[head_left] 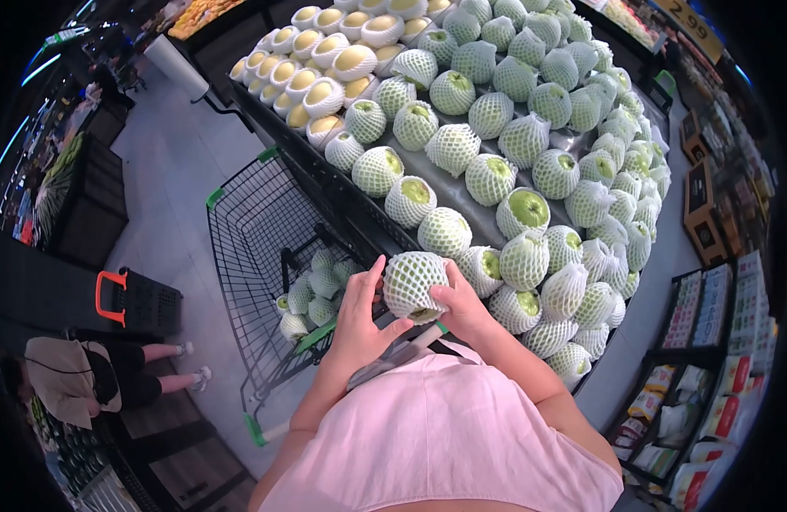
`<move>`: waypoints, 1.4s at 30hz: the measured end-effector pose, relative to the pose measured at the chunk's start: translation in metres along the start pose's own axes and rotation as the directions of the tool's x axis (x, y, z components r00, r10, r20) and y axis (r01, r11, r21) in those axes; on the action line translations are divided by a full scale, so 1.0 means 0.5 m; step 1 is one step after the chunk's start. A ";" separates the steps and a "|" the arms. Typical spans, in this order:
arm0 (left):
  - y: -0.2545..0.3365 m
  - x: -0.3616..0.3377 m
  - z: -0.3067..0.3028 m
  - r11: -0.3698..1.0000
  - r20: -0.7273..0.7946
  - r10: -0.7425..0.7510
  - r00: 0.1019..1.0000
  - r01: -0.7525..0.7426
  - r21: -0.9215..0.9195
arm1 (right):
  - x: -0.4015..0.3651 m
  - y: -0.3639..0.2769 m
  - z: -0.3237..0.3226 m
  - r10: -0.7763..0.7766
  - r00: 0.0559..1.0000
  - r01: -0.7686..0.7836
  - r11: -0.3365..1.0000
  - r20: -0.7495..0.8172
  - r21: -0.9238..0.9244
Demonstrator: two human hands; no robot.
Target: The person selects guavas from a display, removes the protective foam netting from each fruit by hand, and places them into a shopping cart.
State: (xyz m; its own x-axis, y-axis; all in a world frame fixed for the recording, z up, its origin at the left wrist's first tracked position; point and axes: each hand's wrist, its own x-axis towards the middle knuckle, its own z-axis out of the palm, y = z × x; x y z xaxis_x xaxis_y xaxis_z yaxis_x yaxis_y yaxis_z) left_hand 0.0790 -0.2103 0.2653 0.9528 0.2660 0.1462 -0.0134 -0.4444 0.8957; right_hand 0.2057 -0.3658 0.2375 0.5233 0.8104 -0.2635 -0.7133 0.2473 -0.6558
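Note:
A green fruit in a white foam net [415,287] is held up in front of my body, over the display's near edge. My right hand [463,300] grips it from the right, thumb on the net. My left hand [361,314] is at its left side with fingers spread and thumb apart, the fingertips close to the net. Beyond, many green fruits in foam nets [528,210] cover the display. Several netted green fruits [323,282] lie in the shopping cart [255,203] to the left.
Yellow fruits in white foam [354,61] fill the display's far left. A plastic bag roll [177,70] stands at its corner. At the left are a black basket with an orange handle [151,302] and another person [72,381]. Packaged goods on shelves [676,401] stand right.

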 end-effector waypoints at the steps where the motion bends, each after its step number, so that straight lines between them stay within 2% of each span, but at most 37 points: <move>1: 0.002 0.005 -0.001 0.985 -0.040 0.116 0.992 -0.109 0.131 | 0.005 0.007 -0.010 0.050 0.999 -0.050 0.999 -0.006 0.019; 2: 0.006 0.009 -0.002 0.942 -0.065 0.234 0.970 -0.209 0.263 | 0.004 0.009 -0.010 0.075 0.997 -0.074 0.996 -0.013 0.057; 3: 0.019 0.012 0.000 0.958 -0.060 0.223 0.973 -0.207 0.198 | 0.004 0.012 -0.006 0.100 0.995 -0.098 0.991 -0.017 0.094; 5: 0.009 0.013 0.007 0.957 -0.044 0.227 0.973 -0.215 0.192 | 0.006 0.019 -0.003 0.135 0.991 -0.133 0.983 -0.006 0.125; 12: -0.010 0.003 0.014 0.984 -0.031 0.125 0.992 -0.120 0.132 | 0.006 0.028 0.011 0.134 0.990 -0.136 0.990 -0.042 -0.038; 15: 0.007 0.004 0.009 0.981 -0.001 0.131 0.991 -0.129 0.146 | 0.009 0.035 0.011 0.142 0.989 -0.143 0.989 -0.048 -0.031; 18: 0.004 0.003 0.004 0.981 0.034 0.126 0.991 -0.130 0.146 | 0.017 0.045 0.003 0.196 0.980 -0.193 0.977 -0.024 0.086; 21: 0.004 0.001 0.002 0.984 0.041 0.105 0.994 -0.109 0.138 | 0.017 0.045 0.011 0.270 0.963 -0.268 0.956 0.002 0.118; 27: -0.014 -0.003 0.004 0.987 0.048 0.099 0.994 -0.105 0.126 | 0.021 0.055 0.014 0.302 0.953 -0.298 0.944 -0.005 0.140; 30: -0.038 -0.009 0.011 0.979 0.055 0.120 0.991 -0.127 0.156 | 0.026 0.069 0.009 0.276 0.961 -0.271 0.957 -0.031 0.106; 31: -0.047 -0.012 0.014 0.976 0.059 0.128 0.990 -0.137 0.168 | 0.023 0.068 0.015 0.237 0.968 -0.232 0.971 -0.087 0.059; 33: -0.057 -0.023 0.015 0.990 0.034 0.137 0.990 -0.138 0.036 | 0.016 0.060 0.032 0.150 0.970 -0.161 0.986 -0.191 -0.045; 34: -0.061 -0.027 0.016 0.990 0.018 0.141 0.990 -0.140 -0.029 | 0.018 0.061 0.030 0.054 0.980 -0.089 0.979 -0.190 -0.182; 35: -0.067 -0.031 0.019 0.953 -0.009 0.052 0.999 -0.052 -0.298 | 0.022 0.064 0.026 -0.040 0.984 -0.017 0.949 -0.175 -0.316; 36: -0.072 -0.036 0.024 0.837 -0.012 -0.043 0.999 0.029 -0.546 | 0.024 0.065 0.025 -0.129 0.981 0.052 0.896 -0.146 -0.441; 37: -0.076 -0.039 0.026 0.651 0.007 -0.135 0.991 0.094 -0.753 | 0.023 0.062 0.026 -0.247 0.964 0.138 0.771 -0.093 -0.621; 39: -0.083 -0.030 0.021 0.588 0.108 -0.178 0.978 0.194 -0.786 | 0.021 0.060 0.040 -0.426 0.897 0.321 0.445 0.118 -0.836; 40: -0.086 -0.028 0.020 0.552 0.157 -0.198 0.967 0.243 -0.798 | 0.019 0.061 0.046 -0.474 0.845 0.396 0.249 0.245 -0.884; 42: -0.104 -0.026 0.035 0.627 0.096 -0.176 0.980 0.187 -0.756 | 0.019 0.074 0.054 -0.494 0.787 0.443 0.033 0.370 -0.896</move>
State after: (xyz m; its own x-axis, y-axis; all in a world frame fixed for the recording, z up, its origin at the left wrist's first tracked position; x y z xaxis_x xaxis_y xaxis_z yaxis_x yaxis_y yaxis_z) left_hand 0.0724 -0.2054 0.2094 0.9649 0.2571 -0.0546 -0.0600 0.4179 0.9065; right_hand 0.1717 -0.3345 0.2296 0.5914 0.7119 0.3787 0.6258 -0.1090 -0.7723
